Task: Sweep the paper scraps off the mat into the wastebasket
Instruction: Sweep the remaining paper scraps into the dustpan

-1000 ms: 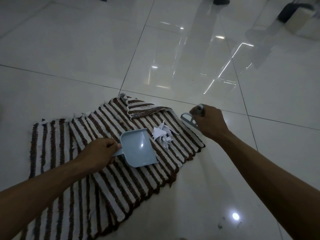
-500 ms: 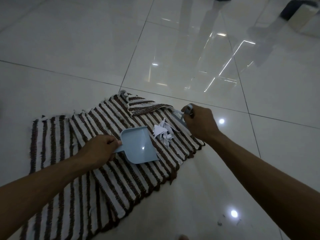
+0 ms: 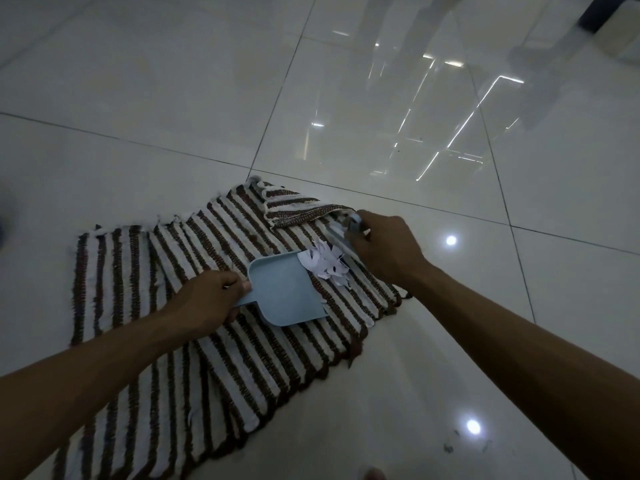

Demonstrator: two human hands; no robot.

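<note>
My left hand (image 3: 207, 299) grips the blue dustpan (image 3: 284, 292) by its handle, mid frame. I should press its lip flat on the striped mat (image 3: 138, 258) so nothing slips under. The paper scraps (image 3: 323, 261), a small white curly heap, touch that lip. Behind them my right hand (image 3: 384, 251) grips the brush (image 3: 343, 235); short, soft strokes seem best.

You have no text, label, brand or number here that can be read. The dustpan (image 3: 287, 292) shows a plain pale blue face and the striped mat (image 3: 114, 271) only its weave. The dark flecks among the paper scraps (image 3: 323, 263) are too small to tell as letters, and the brush (image 3: 348, 233) is blurred.
</note>
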